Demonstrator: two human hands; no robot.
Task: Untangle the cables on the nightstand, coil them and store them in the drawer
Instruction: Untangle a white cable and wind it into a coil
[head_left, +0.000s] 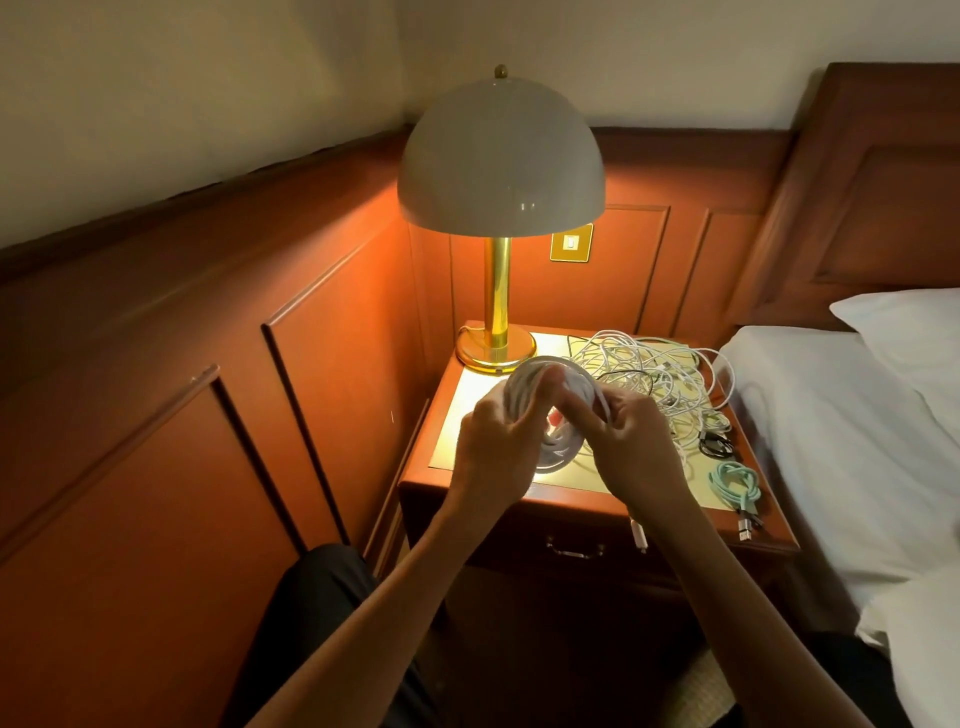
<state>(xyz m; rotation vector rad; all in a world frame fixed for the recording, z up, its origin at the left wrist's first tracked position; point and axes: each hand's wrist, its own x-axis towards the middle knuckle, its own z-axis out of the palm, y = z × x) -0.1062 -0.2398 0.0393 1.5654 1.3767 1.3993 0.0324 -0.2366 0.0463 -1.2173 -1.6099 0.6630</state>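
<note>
Wooden drawer, shut, in nightstand front. Above the top, left hand and right hand curl their fingers round a white coiled cable. Teal cable near right edge; tangled white cables beyond; lamp rearmost.

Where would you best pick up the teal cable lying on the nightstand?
Pinch the teal cable across its bunched loops from above: it lies flat by the nightstand's front edge, apart from the white tangle, so one grip should lift every loop.
</note>
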